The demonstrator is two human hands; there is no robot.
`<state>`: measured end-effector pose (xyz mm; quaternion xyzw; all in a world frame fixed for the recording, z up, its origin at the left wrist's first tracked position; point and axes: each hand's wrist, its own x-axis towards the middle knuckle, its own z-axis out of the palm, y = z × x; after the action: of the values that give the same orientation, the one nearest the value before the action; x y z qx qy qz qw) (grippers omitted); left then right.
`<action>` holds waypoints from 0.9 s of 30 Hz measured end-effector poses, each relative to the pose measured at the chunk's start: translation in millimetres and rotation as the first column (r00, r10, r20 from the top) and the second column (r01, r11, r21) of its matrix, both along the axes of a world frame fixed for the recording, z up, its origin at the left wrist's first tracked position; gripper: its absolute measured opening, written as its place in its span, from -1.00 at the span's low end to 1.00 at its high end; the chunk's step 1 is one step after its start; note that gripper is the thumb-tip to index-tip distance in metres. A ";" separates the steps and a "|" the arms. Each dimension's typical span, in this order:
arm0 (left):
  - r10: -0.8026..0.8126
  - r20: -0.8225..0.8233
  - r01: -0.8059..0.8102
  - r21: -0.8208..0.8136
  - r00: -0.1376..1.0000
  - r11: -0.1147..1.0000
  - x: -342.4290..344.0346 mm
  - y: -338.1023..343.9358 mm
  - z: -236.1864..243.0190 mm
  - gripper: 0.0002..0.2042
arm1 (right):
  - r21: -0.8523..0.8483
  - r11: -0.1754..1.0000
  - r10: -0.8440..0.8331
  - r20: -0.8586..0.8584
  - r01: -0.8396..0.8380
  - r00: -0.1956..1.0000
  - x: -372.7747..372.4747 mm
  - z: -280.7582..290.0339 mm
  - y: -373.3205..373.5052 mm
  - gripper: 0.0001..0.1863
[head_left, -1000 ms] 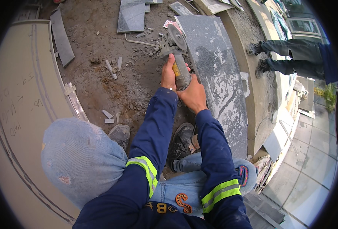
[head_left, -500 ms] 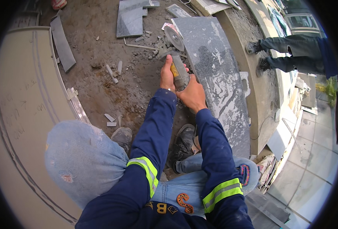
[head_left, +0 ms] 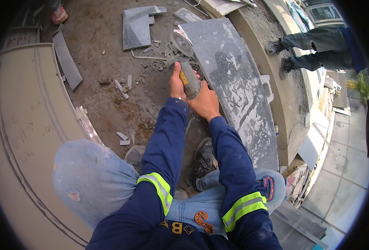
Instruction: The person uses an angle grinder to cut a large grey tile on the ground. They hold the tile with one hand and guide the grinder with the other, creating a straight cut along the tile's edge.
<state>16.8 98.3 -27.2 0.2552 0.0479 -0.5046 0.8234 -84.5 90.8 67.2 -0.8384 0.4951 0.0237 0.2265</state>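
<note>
A: What is taking up the most room?

B: A tan board (head_left: 24, 137) is spreading along the left side, with pencil-like writing on its face. On the other side, a concrete ledge (head_left: 286, 104) is running lengthwise, and a dark grey stone slab (head_left: 245, 98) with whitish smears is lying just beside it.

A: Is anyone else standing there?

B: Yes, another person (head_left: 330, 60) in dark trousers is standing at the ledge, right of the slab.

A: And the smaller stone?

B: A notched grey piece (head_left: 136, 31) is lying on the dirt ahead, and a narrow grey strip (head_left: 68, 62) is lying near the board.

A: Where is the angle grinder (head_left: 189, 81)?

B: It is sitting in both hands, left of the slab, its head pointing away from the wearer.

A: How are the hands gripping it?

B: The right hand (head_left: 205, 102) is closing around its rear end; the left hand (head_left: 177, 85) is wrapping the body farther forward, thumb on top.

A: And the disc (head_left: 181, 44)?

B: It is overlapping the slab's near-left edge in view; whether it is touching, nobody can tell. Small stone slivers (head_left: 121, 89) are lying on the dirt to the left.
</note>
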 end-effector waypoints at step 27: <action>0.040 -0.048 -0.039 0.026 0.998 0.999 -4.8 -4.1 0.3 -0.34 | 0.008 1.000 0.001 0.040 -0.001 0.999 -4.5 -1.2 -3.4 -0.21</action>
<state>11.9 94.2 -26.9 0.2522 0.0790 -0.4938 0.8285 -89.0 87.4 65.9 -0.8381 0.4898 0.0090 0.2400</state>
